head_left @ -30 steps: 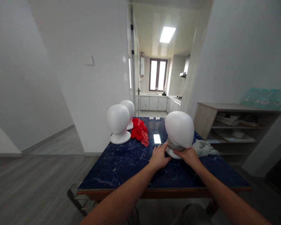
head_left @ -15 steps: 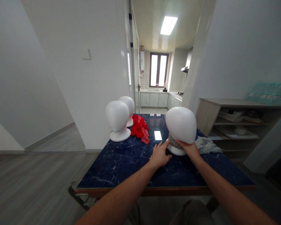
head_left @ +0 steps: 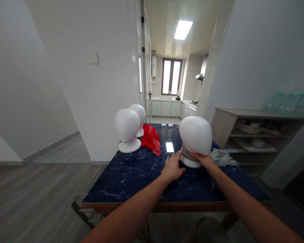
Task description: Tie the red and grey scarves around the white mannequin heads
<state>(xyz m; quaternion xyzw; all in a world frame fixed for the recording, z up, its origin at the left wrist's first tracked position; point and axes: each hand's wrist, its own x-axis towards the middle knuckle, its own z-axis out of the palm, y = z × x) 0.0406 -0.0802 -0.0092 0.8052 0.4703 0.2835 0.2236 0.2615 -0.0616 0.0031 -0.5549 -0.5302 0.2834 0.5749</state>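
A white mannequin head (head_left: 195,135) stands upright on its round base at the right of the table, with a grey cloth band (head_left: 189,154) around its neck. My left hand (head_left: 172,166) lies at the left side of that neck, fingers stretched out and thumb apart, fingertips touching the edge of the band. At the neck's right side is my right hand (head_left: 205,161); its thumb presses on the grey band, and its other fingers are hidden behind the neck. A crumpled light grey cloth (head_left: 223,158) lies just right of this hand.
Two more white mannequin heads, a nearer one (head_left: 127,126) and a farther one (head_left: 139,116), stand at the table's left. Red cloth items (head_left: 150,139) lie beside them. The blue marbled table (head_left: 131,179) has a wooden edge. Right of it stands a shelf unit (head_left: 224,130) with bottles (head_left: 290,104) on top.
The view has shifted slightly. My hands stay at the neck of the mannequin head, and a little more of the grey band shows between them.
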